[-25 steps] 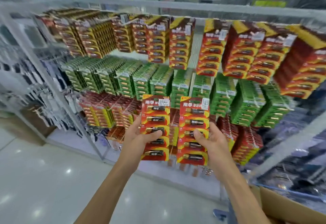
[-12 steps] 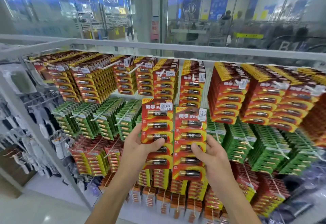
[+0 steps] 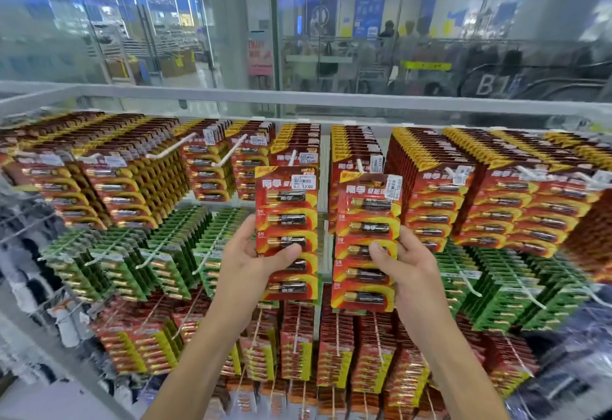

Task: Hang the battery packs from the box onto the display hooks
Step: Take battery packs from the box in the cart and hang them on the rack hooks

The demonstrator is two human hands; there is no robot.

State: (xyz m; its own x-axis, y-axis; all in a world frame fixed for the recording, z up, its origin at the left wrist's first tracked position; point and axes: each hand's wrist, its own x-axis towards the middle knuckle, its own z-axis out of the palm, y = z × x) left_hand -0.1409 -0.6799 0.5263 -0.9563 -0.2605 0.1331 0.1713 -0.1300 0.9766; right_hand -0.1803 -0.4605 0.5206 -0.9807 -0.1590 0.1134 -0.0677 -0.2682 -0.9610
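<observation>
I am at the hanging step, with one pack in each grip, both held up in front of the top row of the rack (image 3: 298, 100). My left grip (image 3: 251, 260) pinches the left battery pack (image 3: 286, 231) low on its card, thumb across the front and fingers behind. My right grip (image 3: 410, 264) pinches the right battery pack (image 3: 366, 241) the same way, thumb on the front near the middle. Both cards stand upright side by side, slightly apart, at the centre of my view.

At 12 o'clock from the left pack a white hook (image 3: 293, 158) pokes out of a red stack. A second hook (image 3: 360, 165) shows at 12 o'clock from the right pack. As far as I can tell, neither card's top hole is on a hook yet.

Next, I judge, each card must rise a little, its hole lined up with the hook tip, then slide back along the wire. Doing two at once is fiddly, and a tilted card would miss the tip. Green packs (image 3: 172, 247) hang at 9 o'clock. The box is not in view.
</observation>
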